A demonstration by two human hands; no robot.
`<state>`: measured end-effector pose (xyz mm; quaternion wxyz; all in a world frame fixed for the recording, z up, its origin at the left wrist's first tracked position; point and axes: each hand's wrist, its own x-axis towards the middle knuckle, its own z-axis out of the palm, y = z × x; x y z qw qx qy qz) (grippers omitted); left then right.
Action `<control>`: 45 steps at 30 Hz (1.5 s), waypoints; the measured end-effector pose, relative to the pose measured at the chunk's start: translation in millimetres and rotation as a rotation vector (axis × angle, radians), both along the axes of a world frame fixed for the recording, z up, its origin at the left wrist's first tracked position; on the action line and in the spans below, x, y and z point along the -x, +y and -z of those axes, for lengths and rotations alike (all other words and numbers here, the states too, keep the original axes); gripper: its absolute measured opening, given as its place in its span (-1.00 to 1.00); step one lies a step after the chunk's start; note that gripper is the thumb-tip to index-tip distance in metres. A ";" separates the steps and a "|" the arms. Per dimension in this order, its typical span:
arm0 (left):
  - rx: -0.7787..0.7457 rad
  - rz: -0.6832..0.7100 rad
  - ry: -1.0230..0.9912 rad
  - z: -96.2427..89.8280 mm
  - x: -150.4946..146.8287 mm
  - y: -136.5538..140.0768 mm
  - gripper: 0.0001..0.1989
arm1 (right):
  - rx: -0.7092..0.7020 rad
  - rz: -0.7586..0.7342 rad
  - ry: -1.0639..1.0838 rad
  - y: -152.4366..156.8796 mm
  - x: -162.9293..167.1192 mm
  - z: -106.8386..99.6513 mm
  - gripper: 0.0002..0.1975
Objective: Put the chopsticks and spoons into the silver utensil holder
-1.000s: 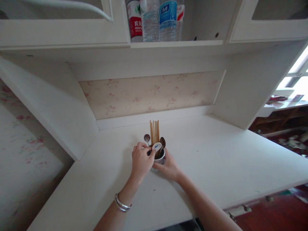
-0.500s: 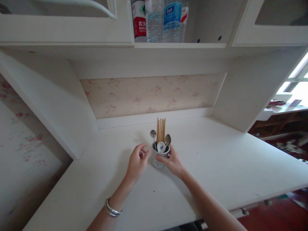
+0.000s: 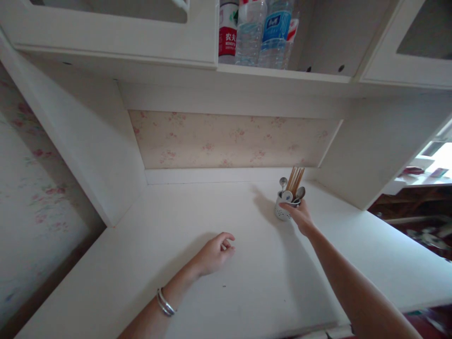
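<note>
My right hand (image 3: pixel 300 217) grips a white utensil holder (image 3: pixel 282 212) by its right side near the rim, toward the back right of the white countertop (image 3: pixel 169 216). Small holes dot the holder's lower wall. Several wooden chopsticks (image 3: pixel 295 179) stand in it, leaning right, with a metal spoon (image 3: pixel 300 192), a smaller metal spoon (image 3: pixel 283 181) and a white ceramic spoon (image 3: pixel 287 196). Whether its base touches the counter, I cannot tell. My left hand (image 3: pixel 216 253) hovers over the middle of the counter, empty, fingers loosely curled with the thumb apart. Silver bangles (image 3: pixel 165 302) circle that wrist.
Overhead hangs a white cabinet (image 3: pixel 120 47), its open shelf holding several plastic bottles (image 3: pixel 251 35). White side panels (image 3: pixel 81 127) flank the counter left and right. Behind runs a floral wall strip (image 3: pixel 226 141). A window (image 3: pixel 441 160) is at the far right.
My right hand has carried the holder from the middle to the right and back. My left hand has come away from beside it and now sits apart. The view has shifted slightly.
</note>
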<state>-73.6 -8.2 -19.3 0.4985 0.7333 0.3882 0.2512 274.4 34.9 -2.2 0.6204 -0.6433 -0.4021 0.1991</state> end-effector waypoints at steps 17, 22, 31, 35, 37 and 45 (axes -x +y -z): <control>0.217 0.008 -0.039 -8.7 8.2 4.1 -0.71 | 0.111 -0.032 -0.041 -13.1 -17.0 14.5 0.00; 0.220 -0.015 -0.041 -9.2 7.4 3.0 -0.73 | 0.044 0.215 -0.067 -41.3 0.1 -3.9 0.16; 0.220 -0.102 -0.169 0.1 7.5 8.4 -0.73 | -0.111 -0.400 -0.062 -57.7 144.2 -6.6 -0.69; 0.153 -0.218 -0.171 8.6 9.9 14.5 -0.74 | 0.153 -0.780 -0.234 -39.5 204.0 7.0 -0.67; 0.001 -0.292 -0.108 13.2 14.0 18.6 -0.78 | 0.163 -0.762 -0.406 -32.8 222.2 13.7 -0.64; -0.313 -0.197 0.251 16.4 24.0 16.5 -0.77 | 0.162 -0.641 -0.630 -46.1 228.1 34.3 -0.66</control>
